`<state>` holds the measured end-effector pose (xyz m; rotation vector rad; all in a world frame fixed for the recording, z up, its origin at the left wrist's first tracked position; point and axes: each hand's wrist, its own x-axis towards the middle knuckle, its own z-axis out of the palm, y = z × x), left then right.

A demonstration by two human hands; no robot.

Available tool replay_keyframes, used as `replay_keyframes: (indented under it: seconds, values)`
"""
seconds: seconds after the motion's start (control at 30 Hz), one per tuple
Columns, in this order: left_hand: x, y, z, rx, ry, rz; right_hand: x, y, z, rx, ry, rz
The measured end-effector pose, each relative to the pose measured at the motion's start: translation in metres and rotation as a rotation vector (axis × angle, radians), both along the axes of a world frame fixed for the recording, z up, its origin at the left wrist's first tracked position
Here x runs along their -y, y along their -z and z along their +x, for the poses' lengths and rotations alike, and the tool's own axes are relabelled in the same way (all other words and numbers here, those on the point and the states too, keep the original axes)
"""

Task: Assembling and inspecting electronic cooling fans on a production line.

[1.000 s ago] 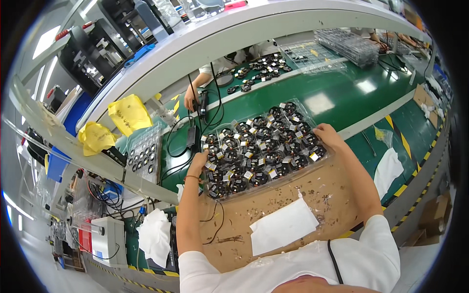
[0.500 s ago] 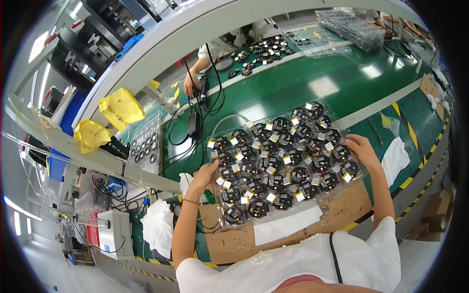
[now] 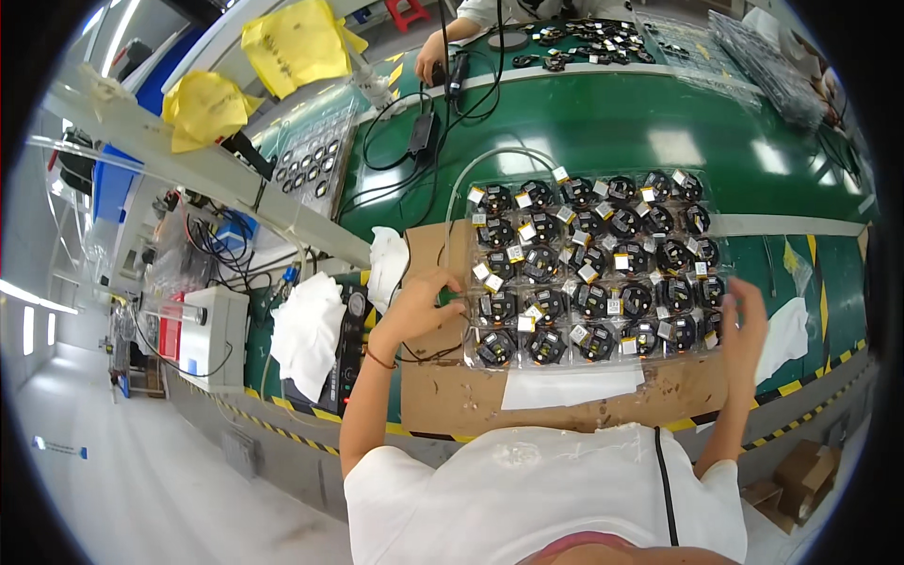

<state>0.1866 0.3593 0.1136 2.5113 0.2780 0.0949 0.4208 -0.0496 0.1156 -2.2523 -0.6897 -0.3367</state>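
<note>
A clear plastic tray lies flat on a brown cardboard sheet in front of me. Rows of round black parts fill it, with small white-and-yellow tabs among them. At its left edge is my left hand, thumb and forefinger apart, beside a small green object partly hidden by the fingers. By the tray's right edge is my right hand, slightly blurred, its fingers stretched out and seemingly not gripping the tray. White paper sticks out below the tray's near edge.
White cloths lie left over a black device, and another cloth lies right. A black adapter with cables sits beyond the tray. Across the green bench, another person's hand is near loose black parts. Yellow bags hang upper left.
The tray, tilted and held by both hands before, now lies level on the cardboard. Both hands have loosened from its edges. My view has shifted, showing more of the near floor.
</note>
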Motion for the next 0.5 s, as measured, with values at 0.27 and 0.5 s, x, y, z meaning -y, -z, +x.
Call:
replay_keyframes:
  seconds: [0.27,0.5]
  values:
    - [-0.007,0.004,-0.005,0.017,0.154,0.271,-0.117,-0.014,-0.122,0.315,-1.079,-0.227]
    - [-0.008,-0.002,-0.009,0.082,-0.013,0.346,-0.136,0.011,-0.126,0.546,-1.044,-0.349]
